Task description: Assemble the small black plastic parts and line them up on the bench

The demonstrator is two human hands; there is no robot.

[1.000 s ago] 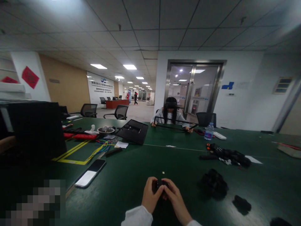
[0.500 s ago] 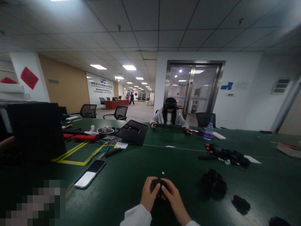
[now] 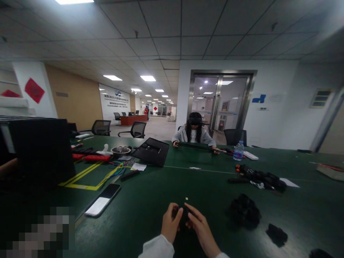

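Between my two hands, low in the middle of the head view, is a small black object (image 3: 184,214) whose kind I cannot make out. My left hand (image 3: 170,223) is closed on it, thumb in front and fingers curled behind. My right hand (image 3: 199,225) is at the object's right side, fingers bent and touching it or nearly so. Just beyond the fingertips a tiny pale square piece (image 3: 186,198) lies on the green table. To the right of my hands rest a black bunched pile (image 3: 245,211) and a smaller black piece (image 3: 276,235).
A phone (image 3: 103,200) lies left of my hands on the green tabletop (image 3: 150,193). Farther off are coloured wires (image 3: 115,172), a black panel (image 3: 152,151) and a water bottle (image 3: 238,150). Across the table a person (image 3: 195,132) holds a long black item. A black box (image 3: 40,150) stands left.
My right hand's fingers have loosened and shifted slightly right on the black object. My left hand keeps its grip. A walking person in the far background has moved toward the red desk.
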